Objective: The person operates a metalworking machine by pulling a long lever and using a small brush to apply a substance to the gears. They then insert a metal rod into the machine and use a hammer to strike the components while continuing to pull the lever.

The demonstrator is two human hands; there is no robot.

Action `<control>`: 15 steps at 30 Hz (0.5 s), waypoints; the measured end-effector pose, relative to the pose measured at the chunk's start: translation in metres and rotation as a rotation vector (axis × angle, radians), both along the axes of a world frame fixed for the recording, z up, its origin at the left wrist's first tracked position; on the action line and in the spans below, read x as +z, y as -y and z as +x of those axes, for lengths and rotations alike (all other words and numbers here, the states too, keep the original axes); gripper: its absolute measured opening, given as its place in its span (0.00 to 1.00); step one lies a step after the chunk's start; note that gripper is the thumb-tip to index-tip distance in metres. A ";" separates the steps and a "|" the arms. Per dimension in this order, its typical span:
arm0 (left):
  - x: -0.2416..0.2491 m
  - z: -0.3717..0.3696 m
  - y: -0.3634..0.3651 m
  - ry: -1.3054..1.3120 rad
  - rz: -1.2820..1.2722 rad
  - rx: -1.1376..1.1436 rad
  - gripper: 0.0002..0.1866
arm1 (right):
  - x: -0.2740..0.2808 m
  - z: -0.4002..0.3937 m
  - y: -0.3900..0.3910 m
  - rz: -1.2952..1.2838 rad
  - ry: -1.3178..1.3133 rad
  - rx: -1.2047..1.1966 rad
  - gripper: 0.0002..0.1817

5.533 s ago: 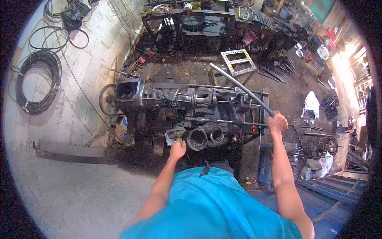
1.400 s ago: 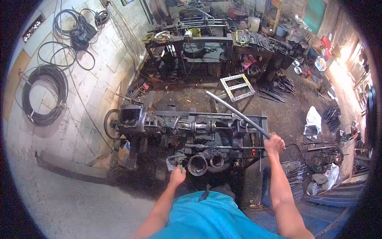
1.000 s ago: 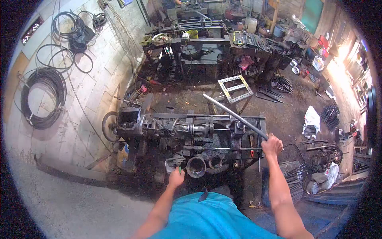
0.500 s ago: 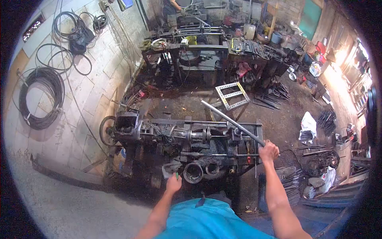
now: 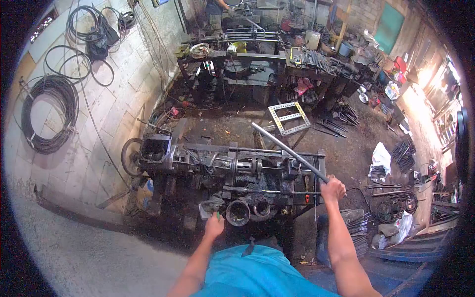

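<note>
My right hand (image 5: 333, 188) is wrapped round the lower end of a long grey metal pipe (image 5: 289, 151). The pipe slants up and leftward over the right part of a dark, greasy machine (image 5: 242, 166). My left hand (image 5: 214, 225) is closed on a small green-handled tool (image 5: 218, 216), whose far end I cannot make out. Just beyond that hand are a light-coloured container (image 5: 204, 210) and a grey rag (image 5: 215, 202). To its right sit two round metal pots, a larger one (image 5: 238, 213) and a smaller one (image 5: 261, 207).
Behind the machine, a perforated metal frame (image 5: 289, 119) leans over the dirt floor. A cluttered workbench (image 5: 232, 59) stands farther back, with a person (image 5: 215, 10) beyond it. Bundled rods (image 5: 405, 154) and a white sack (image 5: 380, 158) lie to the right. Coiled cable (image 5: 49, 114) hangs on the left wall.
The camera view has shifted slightly. Both hands keep their holds, and the pipe stays at nearly the same slant.
</note>
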State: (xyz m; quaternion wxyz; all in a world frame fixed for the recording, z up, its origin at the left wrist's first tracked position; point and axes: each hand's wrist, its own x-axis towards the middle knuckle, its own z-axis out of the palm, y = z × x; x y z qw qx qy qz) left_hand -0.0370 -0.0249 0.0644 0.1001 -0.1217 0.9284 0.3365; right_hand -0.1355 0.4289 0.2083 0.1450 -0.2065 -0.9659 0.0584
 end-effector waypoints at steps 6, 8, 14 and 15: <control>0.003 -0.003 0.001 0.033 -0.013 0.002 0.16 | -0.007 -0.005 -0.006 -0.032 0.128 -0.063 0.11; 0.005 -0.002 0.001 0.015 -0.022 -0.016 0.16 | -0.007 -0.002 -0.001 -0.004 0.109 -0.069 0.09; 0.000 -0.009 -0.001 -0.030 -0.050 -0.040 0.16 | -0.012 -0.004 -0.005 0.077 0.045 -0.003 0.07; 0.003 -0.011 -0.003 -0.025 -0.050 -0.038 0.16 | -0.022 -0.003 -0.012 0.078 0.049 0.000 0.07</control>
